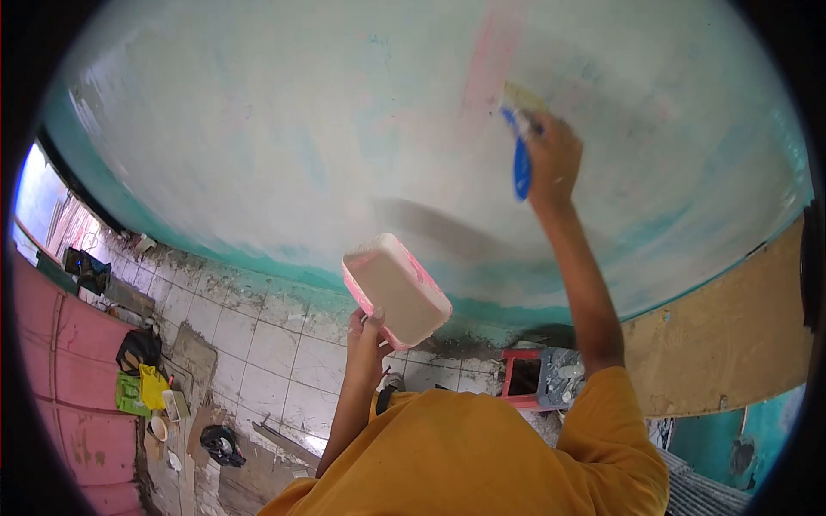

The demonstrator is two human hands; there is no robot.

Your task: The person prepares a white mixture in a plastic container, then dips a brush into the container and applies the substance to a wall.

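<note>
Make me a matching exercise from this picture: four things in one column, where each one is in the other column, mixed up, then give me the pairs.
Things
1. pink tray
2. blue-handled brush
3. red stand
4. yellow bag

Places
A. on the tiled floor at the foot of the wall
B. in the right hand, bristles against the wall
C. on the floor at far left, beside the pink door
D. gripped by its edge in the left hand

Pairs: 1-D, 2-B, 3-A, 4-C
</note>
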